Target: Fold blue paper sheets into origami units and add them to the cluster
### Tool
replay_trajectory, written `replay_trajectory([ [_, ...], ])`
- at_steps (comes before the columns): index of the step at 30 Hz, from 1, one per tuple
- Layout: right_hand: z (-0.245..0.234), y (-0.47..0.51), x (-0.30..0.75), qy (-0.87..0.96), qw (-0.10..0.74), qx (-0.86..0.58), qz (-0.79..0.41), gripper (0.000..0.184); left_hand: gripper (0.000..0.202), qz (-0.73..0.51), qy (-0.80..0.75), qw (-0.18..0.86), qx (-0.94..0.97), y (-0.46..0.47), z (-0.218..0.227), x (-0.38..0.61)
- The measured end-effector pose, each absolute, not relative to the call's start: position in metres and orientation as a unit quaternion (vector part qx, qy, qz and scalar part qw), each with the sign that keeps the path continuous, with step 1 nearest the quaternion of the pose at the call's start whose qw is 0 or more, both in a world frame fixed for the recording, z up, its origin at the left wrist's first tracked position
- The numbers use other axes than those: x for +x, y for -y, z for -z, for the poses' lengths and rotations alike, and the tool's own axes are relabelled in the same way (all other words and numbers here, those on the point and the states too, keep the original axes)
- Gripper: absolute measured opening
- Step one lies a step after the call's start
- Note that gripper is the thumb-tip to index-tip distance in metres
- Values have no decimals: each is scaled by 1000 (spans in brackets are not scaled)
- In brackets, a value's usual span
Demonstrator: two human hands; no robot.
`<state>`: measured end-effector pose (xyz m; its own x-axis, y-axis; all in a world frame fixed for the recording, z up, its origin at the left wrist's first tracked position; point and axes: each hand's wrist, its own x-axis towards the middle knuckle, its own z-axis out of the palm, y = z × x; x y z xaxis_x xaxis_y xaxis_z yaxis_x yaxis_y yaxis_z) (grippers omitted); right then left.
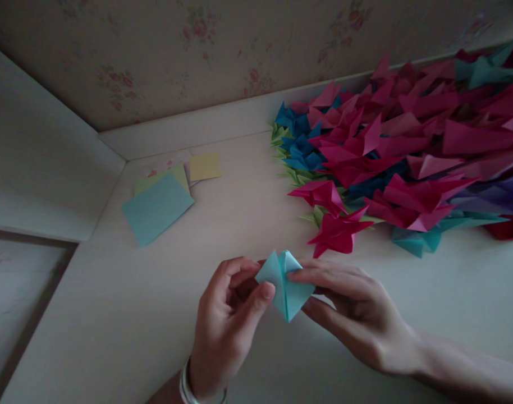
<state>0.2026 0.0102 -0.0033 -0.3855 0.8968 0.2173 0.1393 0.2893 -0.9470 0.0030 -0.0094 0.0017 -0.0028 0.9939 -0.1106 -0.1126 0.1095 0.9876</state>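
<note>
A light-blue piece of folded origami paper [296,292], diamond-shaped with a slit down its middle, is held between my two hands above the white table. My left hand [231,320] pinches its left flap, the thumb on top and the fingers behind. On the other side my right hand [357,314] grips the right flap, fingers over the top and thumb below. A magenta folded paper crane [339,231] lies just beyond the right hand.
Many folded paper cranes [408,140] in pink, blue, green, purple and teal are heaped at the back right. Light-blue paper sheets [159,209] and a yellow paper square [205,166] lie at the back left. A white panel [37,151] borders the table's left side.
</note>
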Motion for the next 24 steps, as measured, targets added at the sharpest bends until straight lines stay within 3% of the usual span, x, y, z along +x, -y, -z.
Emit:
replay_trajectory([
  [3, 8, -8, 204, 698, 387, -382, -466, 37, 28, -465, -509, 604, 400, 6, -3, 5],
  [9, 13, -9, 195, 613, 355, -440, -552, 22, 25, -408, -515, 626, 419, 3, -1, 4],
  [14, 17, -6, 192, 545, 340, -440, -628, 34, 14, -370, -542, 528, 538, 2, -2, 1],
  [18, 14, -6, 193, 587, 308, -441, -605, 31, 11, -348, -556, 427, 622, 4, -2, 1],
  [24, 3, -11, 195, 660, 265, -430, -556, 24, 11, -351, -549, 476, 591, 9, 0, 3],
])
